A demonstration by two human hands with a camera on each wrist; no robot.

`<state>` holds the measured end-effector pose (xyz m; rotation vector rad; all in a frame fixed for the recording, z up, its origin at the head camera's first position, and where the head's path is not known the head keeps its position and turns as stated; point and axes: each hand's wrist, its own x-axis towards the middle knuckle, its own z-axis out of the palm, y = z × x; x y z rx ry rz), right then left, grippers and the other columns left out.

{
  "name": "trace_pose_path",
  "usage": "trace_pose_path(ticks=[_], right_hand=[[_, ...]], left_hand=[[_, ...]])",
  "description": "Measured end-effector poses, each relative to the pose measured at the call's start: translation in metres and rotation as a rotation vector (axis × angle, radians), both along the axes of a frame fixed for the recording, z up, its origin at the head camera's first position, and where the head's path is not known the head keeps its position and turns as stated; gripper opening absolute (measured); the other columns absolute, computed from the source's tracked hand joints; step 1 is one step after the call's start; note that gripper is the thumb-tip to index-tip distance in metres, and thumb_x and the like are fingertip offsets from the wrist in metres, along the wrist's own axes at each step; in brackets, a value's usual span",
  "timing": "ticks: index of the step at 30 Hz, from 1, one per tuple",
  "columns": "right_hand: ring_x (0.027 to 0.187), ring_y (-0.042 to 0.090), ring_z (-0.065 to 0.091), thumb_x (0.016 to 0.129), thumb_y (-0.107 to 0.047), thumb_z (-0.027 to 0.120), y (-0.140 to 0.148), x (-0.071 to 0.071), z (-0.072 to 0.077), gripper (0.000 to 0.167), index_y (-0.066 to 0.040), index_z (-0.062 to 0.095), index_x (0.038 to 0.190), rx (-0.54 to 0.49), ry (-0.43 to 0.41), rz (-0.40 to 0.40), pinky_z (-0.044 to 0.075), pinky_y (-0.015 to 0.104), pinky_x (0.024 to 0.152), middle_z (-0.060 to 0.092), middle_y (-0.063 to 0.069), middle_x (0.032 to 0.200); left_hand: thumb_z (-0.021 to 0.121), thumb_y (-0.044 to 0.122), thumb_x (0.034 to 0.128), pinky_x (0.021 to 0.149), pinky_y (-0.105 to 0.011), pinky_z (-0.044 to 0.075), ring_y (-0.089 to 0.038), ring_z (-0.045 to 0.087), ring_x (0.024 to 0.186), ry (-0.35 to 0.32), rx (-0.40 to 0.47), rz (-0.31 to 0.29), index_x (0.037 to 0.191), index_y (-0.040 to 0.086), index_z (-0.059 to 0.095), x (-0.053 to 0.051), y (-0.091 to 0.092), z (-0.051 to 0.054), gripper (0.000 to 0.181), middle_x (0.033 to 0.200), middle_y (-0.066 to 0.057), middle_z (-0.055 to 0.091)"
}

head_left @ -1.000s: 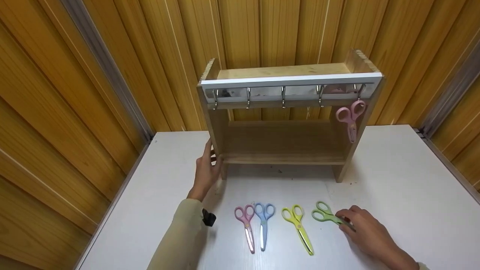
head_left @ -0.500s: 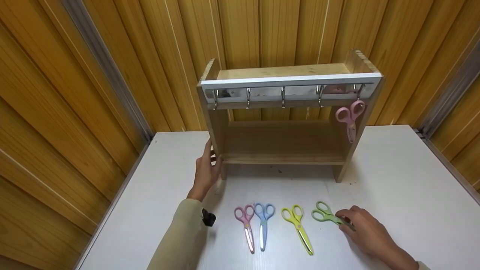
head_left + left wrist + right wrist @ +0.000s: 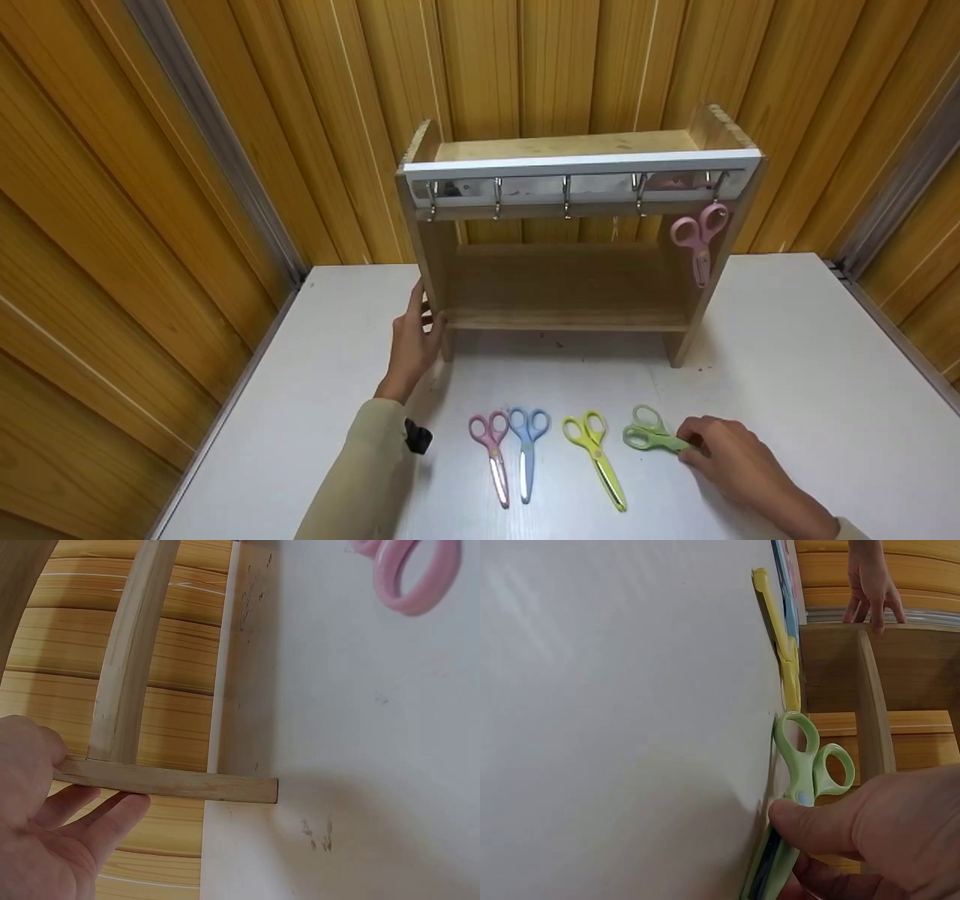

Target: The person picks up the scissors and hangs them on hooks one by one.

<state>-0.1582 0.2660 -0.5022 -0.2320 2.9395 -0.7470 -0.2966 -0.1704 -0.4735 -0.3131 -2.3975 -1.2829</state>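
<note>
White counter (image 3: 322, 352); R-wrist cam shows blade (image 3: 767, 859) of green scissors (image 3: 801, 769), hidden in head view. R hand (image 3: 739, 459), fingers pinching it; L hand (image 3: 411, 345), fingers curled round rack (image 3: 562, 289).

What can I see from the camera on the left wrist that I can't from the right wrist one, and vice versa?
Only the left wrist view: round pink scissor loops (a mere pink sliver in the other) and dark smudges on the smooth white table near the pale wooden shelf.

Only the right wrist view: the right hand pinching green scissors with round handles, plus slim yellow scissors and a partly hidden blue pair.

Both: the left hand holding the shelf's side, the table, and the brown wood-grain wall.
</note>
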Motion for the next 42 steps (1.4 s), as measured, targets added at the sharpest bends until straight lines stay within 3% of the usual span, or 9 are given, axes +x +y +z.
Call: trace_pose_path(ticks=[6,15,17,23,31,36,42], right_hand=[[0.076,0.013,0.055,0.082,-0.002,0.082,0.000,-0.001,0.006,0.015,-0.012,0.075,0.091,0.003,0.010,0.017,0.048,0.029,0.062,0.067,-0.006,0.082],[0.070,0.003,0.053,0.078,0.002,0.084,0.001,-0.006,0.034,0.023,-0.016,0.072,0.084,0.005,0.284,0.142,0.047,0.025,0.058,0.063,-0.011,0.077],[0.070,0.003,0.053,0.077,0.002,0.086,0.000,-0.008,0.043,0.022,-0.015,0.072,0.084,-0.007,0.311,0.149,0.048,0.025,0.059,0.063,-0.011,0.078],[0.071,0.007,0.055,0.079,0.003,0.085,-0.005,-0.013,0.069,0.022,-0.012,0.072,0.089,-0.052,0.390,0.140,0.050,0.024,0.058,0.065,-0.007,0.083],[0.072,0.006,0.056,0.075,0.008,0.086,-0.011,-0.019,0.102,0.030,-0.009,0.070,0.094,-0.116,0.616,0.130,0.052,0.017,0.061,0.063,-0.006,0.083],[0.075,0.012,0.059,0.077,0.009,0.085,-0.018,-0.025,0.121,0.031,-0.006,0.072,0.101,-0.165,0.676,0.109,0.049,0.006,0.067,0.067,-0.002,0.086],[0.077,0.014,0.062,0.080,0.010,0.082,-0.027,-0.032,0.133,0.025,-0.003,0.073,0.100,-0.229,0.726,0.065,0.045,0.000,0.073,0.071,0.004,0.088]], left_hand=[[0.062,0.002,0.1011,0.087,-0.042,0.062,-0.034,0.070,0.112,-0.005,0.014,-0.016,0.162,0.021,0.028,0.001,-0.001,0.001,0.073,0.146,-0.021,0.056],[0.062,0.004,0.1014,0.087,-0.042,0.063,-0.035,0.070,0.111,-0.004,-0.002,0.003,0.163,0.018,0.027,0.002,0.000,0.002,0.072,0.144,-0.020,0.058],[0.062,0.004,0.1017,0.088,-0.042,0.062,-0.034,0.070,0.112,-0.013,-0.006,0.011,0.163,0.019,0.026,0.002,0.000,0.001,0.072,0.146,-0.019,0.057],[0.062,0.004,0.1020,0.089,-0.041,0.062,-0.034,0.068,0.115,-0.015,-0.007,0.012,0.163,0.020,0.025,0.003,0.000,0.002,0.073,0.149,-0.018,0.055],[0.061,0.003,0.1017,0.087,-0.040,0.062,-0.035,0.070,0.111,0.017,0.003,-0.007,0.162,0.018,0.028,0.002,-0.002,0.001,0.071,0.143,-0.024,0.058],[0.062,0.002,0.1009,0.085,-0.040,0.063,-0.035,0.071,0.109,0.042,-0.003,-0.006,0.162,0.017,0.028,0.001,-0.002,0.000,0.071,0.140,-0.025,0.060],[0.063,0.004,0.1012,0.087,-0.038,0.063,-0.033,0.070,0.112,0.022,-0.013,0.005,0.162,0.018,0.027,0.001,0.000,0.000,0.072,0.146,-0.019,0.057]])
